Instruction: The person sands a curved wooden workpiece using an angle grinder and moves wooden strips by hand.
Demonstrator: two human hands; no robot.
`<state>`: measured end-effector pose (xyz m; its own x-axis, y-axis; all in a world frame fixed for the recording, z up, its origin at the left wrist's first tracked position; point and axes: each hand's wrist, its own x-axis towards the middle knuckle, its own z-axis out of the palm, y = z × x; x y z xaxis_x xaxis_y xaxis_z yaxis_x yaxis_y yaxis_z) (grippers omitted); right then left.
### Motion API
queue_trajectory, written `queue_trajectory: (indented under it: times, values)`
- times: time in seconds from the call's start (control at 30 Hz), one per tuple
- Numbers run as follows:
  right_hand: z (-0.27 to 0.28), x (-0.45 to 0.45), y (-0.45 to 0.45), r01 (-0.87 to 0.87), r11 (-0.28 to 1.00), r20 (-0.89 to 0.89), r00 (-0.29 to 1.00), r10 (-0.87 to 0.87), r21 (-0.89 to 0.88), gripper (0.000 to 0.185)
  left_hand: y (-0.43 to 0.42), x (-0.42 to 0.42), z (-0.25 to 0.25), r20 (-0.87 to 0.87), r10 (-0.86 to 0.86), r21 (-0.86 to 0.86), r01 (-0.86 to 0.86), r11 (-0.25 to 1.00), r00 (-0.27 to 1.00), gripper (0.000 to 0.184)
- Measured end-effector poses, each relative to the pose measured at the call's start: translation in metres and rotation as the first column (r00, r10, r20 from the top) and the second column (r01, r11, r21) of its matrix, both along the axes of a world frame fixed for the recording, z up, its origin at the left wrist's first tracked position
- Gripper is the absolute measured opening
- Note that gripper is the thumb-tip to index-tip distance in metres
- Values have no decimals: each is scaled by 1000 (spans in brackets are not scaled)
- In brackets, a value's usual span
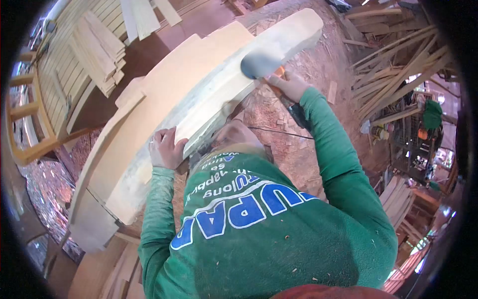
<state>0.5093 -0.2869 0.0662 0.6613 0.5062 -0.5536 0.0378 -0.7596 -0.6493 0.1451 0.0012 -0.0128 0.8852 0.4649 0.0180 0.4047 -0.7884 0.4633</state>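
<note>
A long curved wooden piece (209,107) runs diagonally from lower left to upper right, its surface patched grey and pale. My left hand (168,148) rests on its near edge, fingers apart over the wood. My right hand (290,85) is wrapped round an orange and black power tool (298,117). The tool's round disc (260,65), blurred, lies against the top of the wood toward its upper right part. A thin black cord (284,132) passes near the tool.
Wide pale boards (149,87) lie beyond the curved piece. Stacked planks (97,47) are at upper left, beside a wooden frame (30,112). Curved wood strips (398,70) pile up on the right. Shavings cover the ground (298,164).
</note>
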Motion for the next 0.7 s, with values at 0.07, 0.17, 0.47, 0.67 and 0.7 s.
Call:
queue_trajectory:
  times: [0.07, 0.17, 0.47, 0.67, 0.7]
  values:
    - [-17, 36, -23, 54, 999, -41, 998, -54, -1, 84, -2, 7, -3, 19, 19, -59, -18, 998, 1000, 54]
    - [-28, 67, -41, 134, 988, -28, 991, -132, 82, 85, -2, 13, 3, 11, 66, -160, -63, 985, 998, 52]
    - [-13, 34, -45, 145, 988, 49, 988, -148, 60, 82, 2, -1, 15, -97, -78, 22, 81, 996, 992, 72]
    - [11, -15, -21, 179, 984, 135, 974, -180, 20, 77, 22, -36, 12, -111, -41, -37, 37, 999, 993, 76]
    - [13, -2, -25, 187, 980, 159, 972, -175, -64, 77, 24, -39, 12, -105, -35, -38, 31, 999, 994, 73]
